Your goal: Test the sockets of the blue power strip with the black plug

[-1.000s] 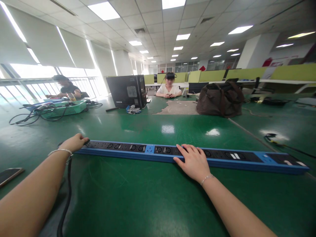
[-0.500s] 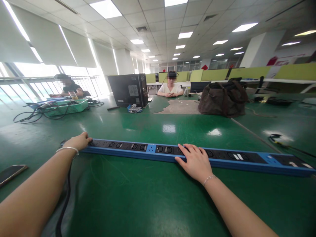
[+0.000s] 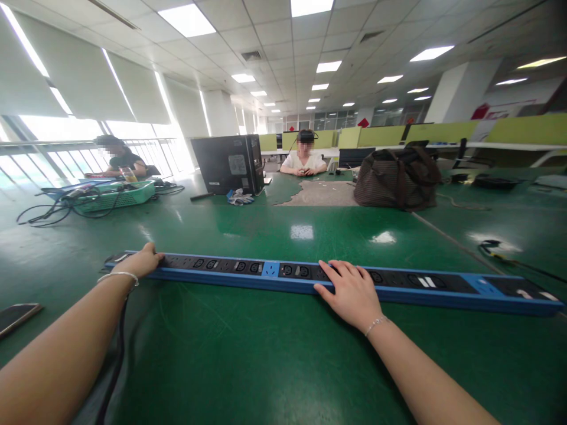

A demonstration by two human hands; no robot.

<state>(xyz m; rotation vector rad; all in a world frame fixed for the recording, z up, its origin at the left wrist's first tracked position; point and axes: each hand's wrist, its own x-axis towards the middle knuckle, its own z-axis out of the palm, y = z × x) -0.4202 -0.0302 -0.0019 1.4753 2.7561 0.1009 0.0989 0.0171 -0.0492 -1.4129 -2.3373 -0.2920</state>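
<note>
A long blue and black power strip lies across the green table, its sockets facing up. Near its left end my left hand is closed on it, with the fingers bent over the far edge. My right hand rests on the strip right of its middle, fingers spread over the top and thumb at the near side. A black cable runs from beneath my left wrist toward the near edge of the view.
Beyond the strip are a green basket of cables, a black computer case, gloves and a brown bag. A phone lies at left. Two people sit farther back.
My left hand has shifted slightly along the strip, and more of the strip's left end shows. My right hand remains in place. The view has moved a little.
</note>
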